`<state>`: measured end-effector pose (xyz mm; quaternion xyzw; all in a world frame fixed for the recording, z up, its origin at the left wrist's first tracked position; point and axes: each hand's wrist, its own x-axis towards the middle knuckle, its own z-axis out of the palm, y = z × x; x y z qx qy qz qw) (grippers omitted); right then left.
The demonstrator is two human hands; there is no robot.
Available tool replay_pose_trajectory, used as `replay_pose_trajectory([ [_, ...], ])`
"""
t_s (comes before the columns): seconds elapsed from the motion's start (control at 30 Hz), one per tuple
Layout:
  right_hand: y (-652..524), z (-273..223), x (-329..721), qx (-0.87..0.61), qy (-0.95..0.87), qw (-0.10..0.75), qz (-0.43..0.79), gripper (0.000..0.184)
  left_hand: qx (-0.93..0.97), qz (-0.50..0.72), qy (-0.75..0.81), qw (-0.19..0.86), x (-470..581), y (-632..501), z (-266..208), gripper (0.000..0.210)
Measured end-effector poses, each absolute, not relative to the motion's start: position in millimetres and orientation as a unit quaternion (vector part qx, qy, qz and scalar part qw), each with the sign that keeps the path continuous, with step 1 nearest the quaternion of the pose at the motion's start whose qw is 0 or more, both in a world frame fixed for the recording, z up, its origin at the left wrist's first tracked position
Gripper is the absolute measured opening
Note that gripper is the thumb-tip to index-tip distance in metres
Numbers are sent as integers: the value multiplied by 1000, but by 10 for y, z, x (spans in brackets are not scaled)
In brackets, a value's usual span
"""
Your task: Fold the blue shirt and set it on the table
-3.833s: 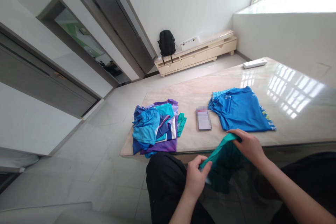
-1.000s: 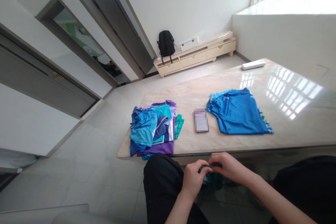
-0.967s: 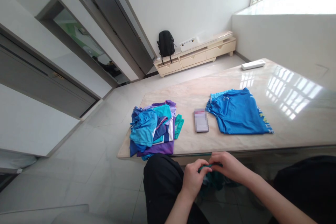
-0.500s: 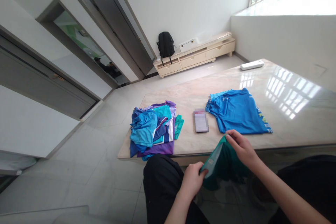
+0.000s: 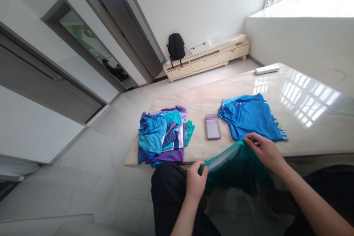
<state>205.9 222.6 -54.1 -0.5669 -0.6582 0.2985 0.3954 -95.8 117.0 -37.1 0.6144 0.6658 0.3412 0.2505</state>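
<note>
A green garment [image 5: 235, 171] hangs between my hands in front of the table's near edge, its upper edge stretched and partly open to a paler inside. My left hand [image 5: 196, 180] pinches one end of that edge. At the other end, higher up, my right hand [image 5: 264, 151] grips it between thumb and fingers. Beyond my right hand, blue shorts [image 5: 251, 118] lie flat on the table. A blurred, pale, card-like rectangle [image 5: 212, 128] rests left of the shorts. Whether the green garment is shorts or a shirt I cannot tell.
A heap of blue, purple and teal clothes [image 5: 157, 136] covers the left end of the marble table [image 5: 188, 96]. A white oblong object [image 5: 267, 69] lies at the far edge. Behind stands a low cabinet [image 5: 204, 62] with a black backpack [image 5: 176, 47]. A person [image 5: 113, 70] shows through a doorway.
My hands have moved apart, left hand leftward and up, right hand slightly right and up. The green garment's edge is now stretched wider between them.
</note>
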Motion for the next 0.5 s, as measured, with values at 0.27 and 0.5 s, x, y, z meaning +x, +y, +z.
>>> replay_pose_trajectory([
  [0.27,2223,-532,2051,-532,-673,394,330,34,660,340,643,187,-970,1143,-325,32],
  [0.5,2183,-431,2031,-498,-699,387,337,34,646,333,654,209,-1020,1146,-369,48],
])
